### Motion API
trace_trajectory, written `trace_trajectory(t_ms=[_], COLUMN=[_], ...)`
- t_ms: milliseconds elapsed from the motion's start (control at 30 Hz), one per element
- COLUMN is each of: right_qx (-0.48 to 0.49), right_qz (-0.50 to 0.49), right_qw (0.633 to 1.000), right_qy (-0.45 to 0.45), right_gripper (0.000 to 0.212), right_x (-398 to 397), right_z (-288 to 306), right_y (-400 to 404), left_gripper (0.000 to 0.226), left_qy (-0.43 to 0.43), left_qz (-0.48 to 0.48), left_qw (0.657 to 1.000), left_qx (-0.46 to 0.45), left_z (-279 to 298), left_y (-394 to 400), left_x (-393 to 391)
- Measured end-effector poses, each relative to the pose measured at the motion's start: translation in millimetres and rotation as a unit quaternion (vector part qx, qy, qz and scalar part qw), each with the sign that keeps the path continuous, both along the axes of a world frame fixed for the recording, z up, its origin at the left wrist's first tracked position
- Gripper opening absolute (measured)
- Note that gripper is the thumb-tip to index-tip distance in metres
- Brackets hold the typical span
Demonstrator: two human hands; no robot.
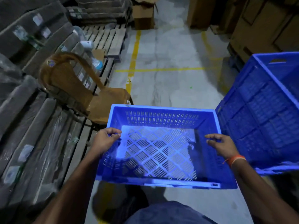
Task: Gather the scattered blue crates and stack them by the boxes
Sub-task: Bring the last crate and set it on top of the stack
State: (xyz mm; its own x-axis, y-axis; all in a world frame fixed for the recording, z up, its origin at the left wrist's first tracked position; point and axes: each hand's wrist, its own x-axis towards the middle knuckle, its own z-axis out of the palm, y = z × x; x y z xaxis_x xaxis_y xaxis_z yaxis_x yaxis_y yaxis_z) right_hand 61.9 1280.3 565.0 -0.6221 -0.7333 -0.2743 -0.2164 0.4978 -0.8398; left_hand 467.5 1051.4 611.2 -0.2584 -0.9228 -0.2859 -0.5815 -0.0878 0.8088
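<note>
I hold an empty blue crate (161,117) with slotted walls and a perforated floor above the grey concrete floor, in front of my body. My left hand (105,139) grips its left rim and my right hand (221,145), with an orange band at the wrist, grips its right rim. A second, taller blue crate (265,110) stands at the right, close to the held one's right wall, with its open top and a handle slot showing. Brown cardboard boxes (262,25) are stacked at the far right behind it.
A brown plastic chair (76,84) stands left of the held crate. Wrapped grey bundles (24,101) lie along the left on wooden pallets (106,38). Yellow lines (134,55) mark the floor aisle ahead. An open carton (144,15) sits at the far end.
</note>
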Motion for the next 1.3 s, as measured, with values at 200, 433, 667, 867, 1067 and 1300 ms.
trace_trajectory(t_ms=[200,433,667,867,1067,1300], right_qx=[0.013,0.007,0.01,0.036,0.04,0.042], right_qz=[-0.09,-0.216,-0.362,-0.438,-0.512,-0.577], right_qw=[0.996,0.976,0.932,0.898,0.858,0.815], right_qy=[0.005,0.011,0.0,0.026,0.01,0.021], right_gripper=[0.02,0.023,0.024,0.022,0.015,0.011], right_x=[-8.4,-7.6,-33.9,-55.0,-52.0,-27.3], right_z=[-13.6,-12.3,-14.8,-15.1,-2.4,50.1], right_y=[-72.8,-108.5,-116.5,-132.1,-151.1,-195.8], left_gripper=[0.017,0.008,0.006,0.01,0.005,0.008], left_qy=[-0.015,-0.07,-0.062,-0.078,-0.073,-0.055], left_qz=[-0.103,-0.277,-0.417,-0.494,-0.529,-0.613], left_qw=[0.995,0.957,0.9,0.853,0.834,0.786], left_qx=[-0.001,-0.058,-0.109,-0.148,-0.136,-0.061], left_z=[-15.2,9.0,26.9,17.8,22.0,47.5], left_y=[-151.1,-290.0,-349.8,-378.7,-402.0,-437.6], left_x=[-50.5,-166.4,-324.1,-424.8,-501.6,-577.3])
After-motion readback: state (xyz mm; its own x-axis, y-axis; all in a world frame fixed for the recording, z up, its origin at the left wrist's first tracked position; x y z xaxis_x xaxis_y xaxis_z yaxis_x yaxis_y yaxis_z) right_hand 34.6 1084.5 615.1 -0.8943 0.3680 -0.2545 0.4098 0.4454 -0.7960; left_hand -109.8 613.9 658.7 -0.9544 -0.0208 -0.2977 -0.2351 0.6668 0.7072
